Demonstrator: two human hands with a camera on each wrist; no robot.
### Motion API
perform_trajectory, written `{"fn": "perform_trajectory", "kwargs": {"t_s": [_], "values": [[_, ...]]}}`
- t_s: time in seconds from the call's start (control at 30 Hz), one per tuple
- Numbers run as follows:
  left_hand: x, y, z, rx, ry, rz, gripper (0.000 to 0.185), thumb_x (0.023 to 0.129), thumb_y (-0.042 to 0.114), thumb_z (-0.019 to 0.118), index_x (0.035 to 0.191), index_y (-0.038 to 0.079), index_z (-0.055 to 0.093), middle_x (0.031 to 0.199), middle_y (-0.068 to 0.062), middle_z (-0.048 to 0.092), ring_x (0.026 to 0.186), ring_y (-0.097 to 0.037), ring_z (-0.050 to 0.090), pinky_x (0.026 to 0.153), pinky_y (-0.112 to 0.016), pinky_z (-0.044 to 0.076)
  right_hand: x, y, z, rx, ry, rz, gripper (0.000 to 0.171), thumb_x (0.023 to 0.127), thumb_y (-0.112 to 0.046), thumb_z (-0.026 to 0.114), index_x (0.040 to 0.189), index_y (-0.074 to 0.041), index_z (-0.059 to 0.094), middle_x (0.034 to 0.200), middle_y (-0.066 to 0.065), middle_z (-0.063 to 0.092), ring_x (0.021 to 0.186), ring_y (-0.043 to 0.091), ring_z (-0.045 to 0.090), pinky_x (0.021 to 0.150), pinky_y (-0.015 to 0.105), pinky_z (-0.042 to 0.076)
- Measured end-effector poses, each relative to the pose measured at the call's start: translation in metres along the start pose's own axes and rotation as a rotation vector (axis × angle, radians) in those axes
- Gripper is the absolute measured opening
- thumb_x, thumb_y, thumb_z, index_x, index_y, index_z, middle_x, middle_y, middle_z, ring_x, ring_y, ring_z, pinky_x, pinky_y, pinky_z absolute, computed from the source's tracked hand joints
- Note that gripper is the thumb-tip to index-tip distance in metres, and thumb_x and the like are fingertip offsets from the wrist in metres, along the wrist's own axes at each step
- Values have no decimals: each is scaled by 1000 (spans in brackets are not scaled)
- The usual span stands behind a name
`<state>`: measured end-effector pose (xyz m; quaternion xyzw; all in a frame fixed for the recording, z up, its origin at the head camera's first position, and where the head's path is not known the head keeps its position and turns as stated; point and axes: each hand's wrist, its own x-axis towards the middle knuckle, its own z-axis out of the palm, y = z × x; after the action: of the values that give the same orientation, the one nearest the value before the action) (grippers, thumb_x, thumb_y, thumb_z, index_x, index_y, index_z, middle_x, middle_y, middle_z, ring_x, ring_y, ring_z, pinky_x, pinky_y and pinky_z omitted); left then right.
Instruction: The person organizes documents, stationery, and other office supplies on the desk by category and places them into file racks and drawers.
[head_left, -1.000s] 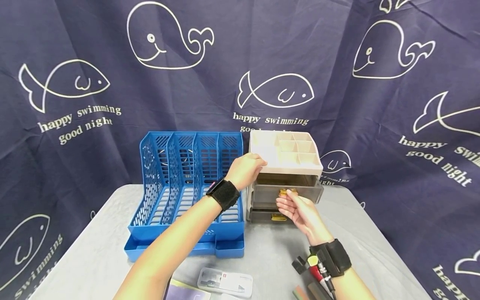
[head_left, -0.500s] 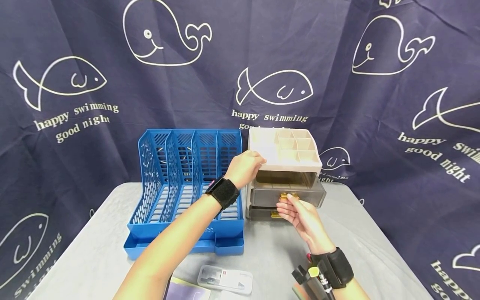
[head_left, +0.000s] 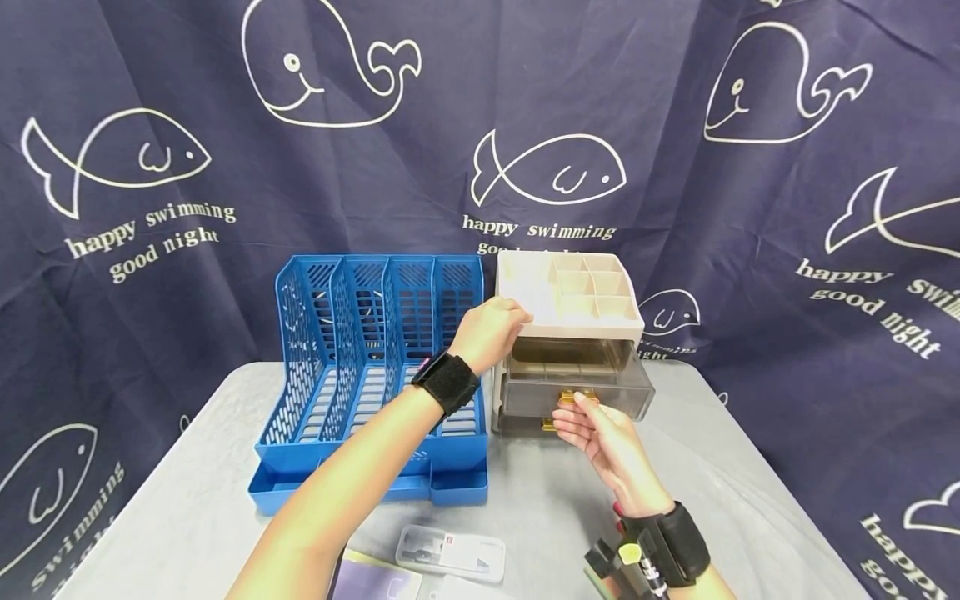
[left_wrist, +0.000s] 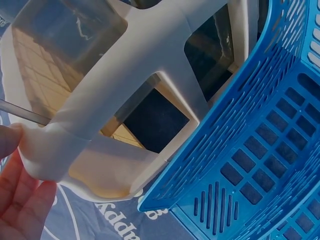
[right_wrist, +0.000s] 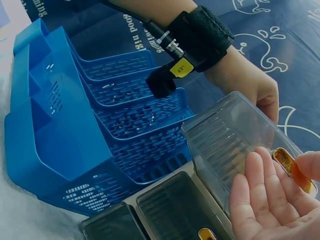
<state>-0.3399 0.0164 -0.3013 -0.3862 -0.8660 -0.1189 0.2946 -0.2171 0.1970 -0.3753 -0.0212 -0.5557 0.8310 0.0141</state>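
Blue file rack (head_left: 375, 375), clear case (head_left: 450, 552)

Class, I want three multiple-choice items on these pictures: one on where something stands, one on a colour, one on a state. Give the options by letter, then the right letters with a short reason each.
1. Where does the blue rack stand?
A. to the left of the drawer unit
B. on top of the unit
C. behind the curtain

2. What colour is the handle of the top drawer?
A. red
B. gold
C. white

3. How is the top drawer?
A. fully shut
B. lifted out onto the table
C. pulled partly out

Answers:
1 A: the head view shows the rack close beside the unit, on its left.
2 B: the handle shows gold by the right hand, whose fingers pinch it.
3 C: its front juts past the unit's frame, while the left hand holds the unit's top edge.
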Motion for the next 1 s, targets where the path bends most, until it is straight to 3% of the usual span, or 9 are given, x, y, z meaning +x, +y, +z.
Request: {"fn": "perform_trajectory", "kwargs": {"t_s": [0.23,1.0], "values": [[-1,-1,-2,-13,-8,-12,20,90,8,60,106,14,72,104,0,69,99,-17,62,82,-29,53,-4,1,0,3,-40,16,23,98,-13,48,87,-6,67,79,6,71,78,16,70,76,28,56],[1,-2,4,-17,15,2,19,90,7,61,104,13,72,101,-1,69,98,-17,62,82,-30,52,-15,4,-6,8,-40,13,22,98,-14,49,88,-7,67,81,6,71,81,16,69,78,29,56]]}}
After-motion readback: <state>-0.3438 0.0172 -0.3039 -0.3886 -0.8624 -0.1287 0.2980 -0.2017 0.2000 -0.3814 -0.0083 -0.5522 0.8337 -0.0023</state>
